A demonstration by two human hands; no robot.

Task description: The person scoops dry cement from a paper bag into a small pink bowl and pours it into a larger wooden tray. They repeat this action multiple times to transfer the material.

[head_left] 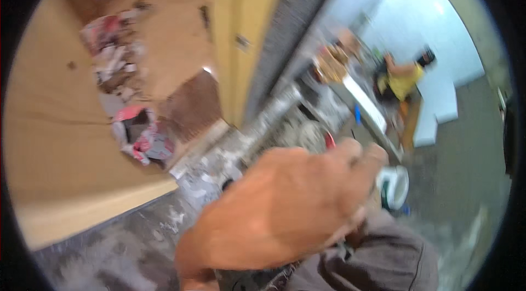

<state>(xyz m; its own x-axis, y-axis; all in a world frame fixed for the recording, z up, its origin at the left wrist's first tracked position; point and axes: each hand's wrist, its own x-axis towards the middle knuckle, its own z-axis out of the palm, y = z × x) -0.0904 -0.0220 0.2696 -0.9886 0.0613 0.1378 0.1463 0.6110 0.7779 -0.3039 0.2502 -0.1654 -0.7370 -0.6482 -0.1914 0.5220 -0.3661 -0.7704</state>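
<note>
My left hand (283, 209) fills the lower middle, reaching in from the lower left with its back towards me. Its fingers bend away to the right and are blurred, so whether they hold anything is hidden. Below the wrist and to the right is my knee in grey-brown trousers (378, 254). Just beyond the fingers a white bucket (396, 186) with a dark green patch lies or stands on the floor. My right hand is out of view.
Left, a torn pink-and-white bag (141, 135) and rubble lie on a tan floor (57, 135) beside a yellowish door frame (234, 44). A dusty grey threshold (205, 174) runs nearby. Upper right, a person in a yellow top (400, 83) is near a long white-topped bar (365, 104) and white panels (435, 114).
</note>
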